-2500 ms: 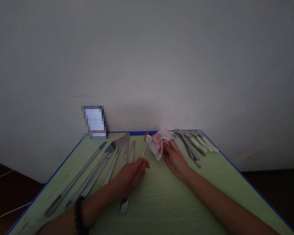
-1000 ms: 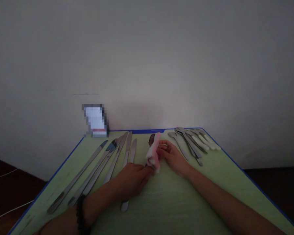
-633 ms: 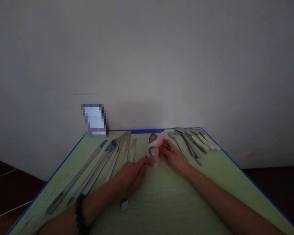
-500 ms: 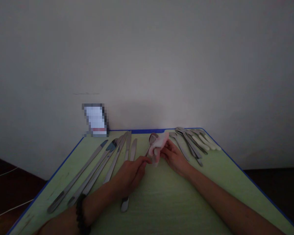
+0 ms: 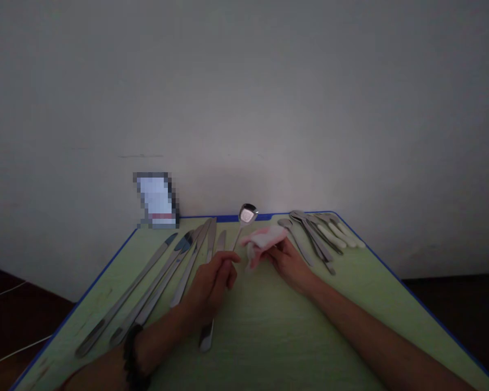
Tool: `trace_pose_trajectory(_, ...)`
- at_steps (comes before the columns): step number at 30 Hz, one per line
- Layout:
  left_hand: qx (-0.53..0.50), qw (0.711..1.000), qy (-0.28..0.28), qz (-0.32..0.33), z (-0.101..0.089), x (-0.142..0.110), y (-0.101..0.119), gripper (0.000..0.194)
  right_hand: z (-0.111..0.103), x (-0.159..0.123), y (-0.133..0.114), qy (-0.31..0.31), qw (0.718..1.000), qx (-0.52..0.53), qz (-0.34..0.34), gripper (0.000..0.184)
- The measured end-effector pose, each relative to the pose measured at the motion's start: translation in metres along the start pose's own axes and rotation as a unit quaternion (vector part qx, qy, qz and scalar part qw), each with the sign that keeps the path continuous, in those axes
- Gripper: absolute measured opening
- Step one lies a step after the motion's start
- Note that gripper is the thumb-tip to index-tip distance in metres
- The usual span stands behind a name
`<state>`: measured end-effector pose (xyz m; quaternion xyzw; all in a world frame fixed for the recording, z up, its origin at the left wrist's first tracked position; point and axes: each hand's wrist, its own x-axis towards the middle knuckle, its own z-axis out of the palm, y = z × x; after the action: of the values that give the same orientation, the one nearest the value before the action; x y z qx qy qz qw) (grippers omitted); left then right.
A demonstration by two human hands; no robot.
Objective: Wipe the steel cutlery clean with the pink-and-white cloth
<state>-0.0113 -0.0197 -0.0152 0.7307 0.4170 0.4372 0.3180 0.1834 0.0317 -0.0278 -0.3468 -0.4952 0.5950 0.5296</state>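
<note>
My left hand is closed round the handle of a metal spoon, whose bowl points up and away near the table's far edge. The hand covers the lower end of the handle. To the right, my right hand pinches a crumpled pink and white cloth, held just beside the spoon's handle and apart from its bowl. Partly under my left hand and forearm lie several table knives. Just beyond my right fingers rests another spoon.
Further right lies a bunch of metal spoons, next to several pieces of cutlery with white handles. A phone with a blurred screen leans on the wall at the back left. The green table has a blue edge.
The spoon's bowl has come out of the cloth and now sits higher and further left. My left hand has shifted slightly left with it, while the cloth stays in my right hand.
</note>
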Motion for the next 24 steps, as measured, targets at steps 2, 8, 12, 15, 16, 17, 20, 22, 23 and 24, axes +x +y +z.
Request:
trace_pose_trajectory(2, -0.025, 0.999, 0.041, -0.008, 0.002, 0.0, -0.001, 0.023, -0.002, 0.0, 0.002, -0.003, 1.0, -0.027, -0.006, 0.026)
trace_pose_trajectory(8, 0.009, 1.0, -0.008, 0.024, 0.0, 0.001, 0.0, 0.024, -0.003, -0.002, 0.0, 0.009, 0.996, -0.084, -0.022, 0.023)
trace_pose_trajectory(12, 0.145, 0.973, -0.174, 0.052, -0.004, 0.003, 0.006, 0.024, 0.0, -0.005, 0.0, 0.04, 0.997, -0.062, -0.029, 0.029)
trace_pose_trajectory(15, 0.214, 0.949, -0.225, 0.054, -0.005, 0.006, 0.011, 0.025, 0.0, -0.004, 0.001, 0.055, 0.998, -0.01, -0.002, 0.034)
trace_pose_trajectory(16, 0.226, 0.946, -0.227, 0.051, -0.005, 0.006, 0.011, 0.026, -0.001, -0.003, 0.001, 0.057, 0.998, 0.016, 0.012, 0.031)
trace_pose_trajectory(17, 0.233, 0.944, -0.227, 0.046, -0.005, 0.007, 0.012, 0.027, -0.001, -0.001, 0.001, 0.058, 0.997, 0.044, 0.025, 0.026)
trace_pose_trajectory(20, 0.234, 0.946, -0.221, 0.029, -0.004, 0.007, 0.012, 0.029, -0.005, 0.006, -0.002, 0.068, 0.988, 0.128, 0.054, 0.009)
trace_pose_trajectory(22, 0.229, 0.948, -0.219, 0.022, -0.004, 0.007, 0.011, 0.03, -0.008, 0.01, -0.004, 0.075, 0.979, 0.173, 0.071, 0.005)
trace_pose_trajectory(23, 0.229, 0.948, -0.221, 0.024, -0.003, 0.007, 0.01, 0.03, -0.009, 0.011, -0.005, 0.077, 0.976, 0.187, 0.079, 0.004)
trace_pose_trajectory(24, 0.231, 0.946, -0.225, 0.029, -0.003, 0.006, 0.01, 0.03, -0.009, 0.011, -0.006, 0.076, 0.974, 0.194, 0.084, 0.004)
